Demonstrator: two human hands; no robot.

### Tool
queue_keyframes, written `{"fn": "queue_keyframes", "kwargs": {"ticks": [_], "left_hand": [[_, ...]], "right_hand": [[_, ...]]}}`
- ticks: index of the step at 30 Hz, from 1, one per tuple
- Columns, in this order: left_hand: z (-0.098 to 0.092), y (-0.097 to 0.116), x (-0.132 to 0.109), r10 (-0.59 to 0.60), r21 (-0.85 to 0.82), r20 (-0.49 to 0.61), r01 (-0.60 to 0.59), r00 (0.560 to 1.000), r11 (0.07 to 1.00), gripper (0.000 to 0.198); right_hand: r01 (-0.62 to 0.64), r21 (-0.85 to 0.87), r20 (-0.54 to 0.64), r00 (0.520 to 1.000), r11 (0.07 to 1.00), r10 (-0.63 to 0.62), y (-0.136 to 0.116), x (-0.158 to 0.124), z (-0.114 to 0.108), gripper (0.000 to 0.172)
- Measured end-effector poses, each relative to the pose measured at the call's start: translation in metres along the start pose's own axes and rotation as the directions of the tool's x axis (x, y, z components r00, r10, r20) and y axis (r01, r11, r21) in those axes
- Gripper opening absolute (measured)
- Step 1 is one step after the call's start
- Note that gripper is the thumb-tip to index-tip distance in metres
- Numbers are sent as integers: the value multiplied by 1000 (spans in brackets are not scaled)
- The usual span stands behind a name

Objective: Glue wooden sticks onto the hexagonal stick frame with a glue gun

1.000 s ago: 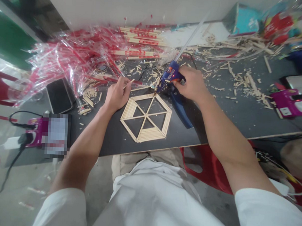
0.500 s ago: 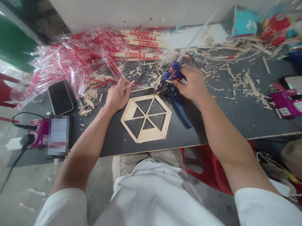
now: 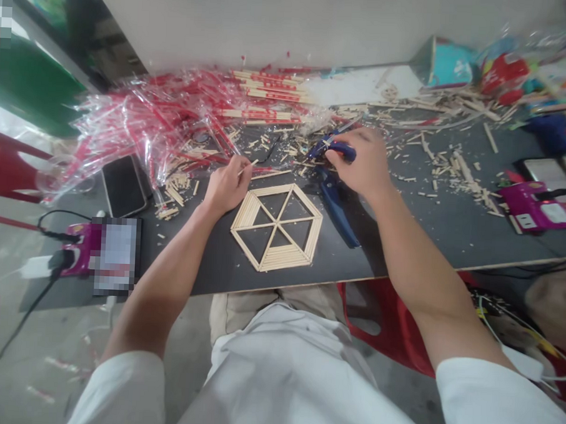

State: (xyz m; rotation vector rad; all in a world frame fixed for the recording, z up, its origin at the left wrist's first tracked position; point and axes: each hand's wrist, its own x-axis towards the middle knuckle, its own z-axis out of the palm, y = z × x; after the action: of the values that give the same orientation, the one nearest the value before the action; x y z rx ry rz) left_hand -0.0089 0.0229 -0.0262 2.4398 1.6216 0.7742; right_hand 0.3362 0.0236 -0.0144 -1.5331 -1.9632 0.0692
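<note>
Hands apart: the left hand (image 3: 228, 186) pinches a thin wooden stick (image 3: 248, 167); the right hand (image 3: 360, 162) grips what appears, through blur, a blue glue gun (image 3: 330, 146), both just beyond the hexagonal stick frame (image 3: 277, 227) on the dark tabletop (image 3: 206, 258).

Tabletop (image 3: 351, 259) open right of stick hexagon (image 3: 275, 227); scraps (image 3: 463, 173) beyond.

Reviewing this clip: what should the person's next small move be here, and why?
Probably lay the thin wooden stick from the left hand onto the hexagonal stick frame: the stick is pinched right beside the frame, several of the frame's sections remain open, and the right hand holds the blue glue gun close by.
</note>
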Motion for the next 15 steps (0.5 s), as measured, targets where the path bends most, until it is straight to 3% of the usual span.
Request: {"fn": "queue_keyframes", "kwargs": {"ticks": [2, 6, 10, 15], "left_hand": [[0, 0, 0, 2, 6, -3, -2, 1000, 1000, 37], [-1, 2, 0, -8, 7, 17, 8, 1000, 1000, 37], [-2, 3, 0, -24, -7, 40, 25, 999, 1000, 36], [-3, 5, 1, -40, -21, 61, 41, 997, 999, 39]], "right_hand": [[112, 96, 147, 981, 989, -126, -15, -3, -10, 35], [275, 235, 420, 836, 932, -352, -39, -8, -22, 41], [333, 209, 545, 741, 919, -392, -48, -9, -26, 46], [374, 78, 627, 702, 924, -338, -57, -11, -26, 50]]}}
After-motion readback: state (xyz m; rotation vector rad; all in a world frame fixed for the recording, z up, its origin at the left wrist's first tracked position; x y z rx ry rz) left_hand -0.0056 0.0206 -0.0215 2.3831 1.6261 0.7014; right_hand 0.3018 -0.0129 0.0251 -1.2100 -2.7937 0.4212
